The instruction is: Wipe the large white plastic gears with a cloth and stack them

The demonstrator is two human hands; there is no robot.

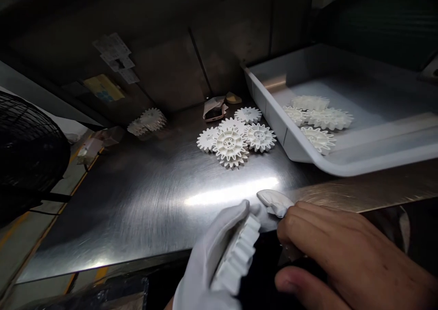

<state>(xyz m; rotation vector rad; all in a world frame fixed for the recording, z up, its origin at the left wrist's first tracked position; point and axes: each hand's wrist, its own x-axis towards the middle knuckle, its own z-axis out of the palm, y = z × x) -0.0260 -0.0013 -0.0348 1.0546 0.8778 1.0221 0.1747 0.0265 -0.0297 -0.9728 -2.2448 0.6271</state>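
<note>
Left hand (208, 260) is in a white cotton glove, clamped on a white plastic gear (236, 255), with the teeth showing and the gear tilted up on edge just past the front lip of the bench. Right hand (328, 250) is bare, sits right beside it at about 4 o'clock, and has its fingers curled around something. There's a pale curved piece (273, 203) between the two hands, but it's too blurry for me to say what it is or if the right hand is gripping it.

Straight ahead at 12 o'clock on the brushed steel bench (147, 200) is a loose pile of white gears (236, 141), with a phone (215, 112) just behind it. At about 1 o'clock a white plastic tray (273, 123) sits at an angle with more white gears (318, 118) inside. Black fan (27, 150) at about 10 o'clock, off the bench edge.
</note>
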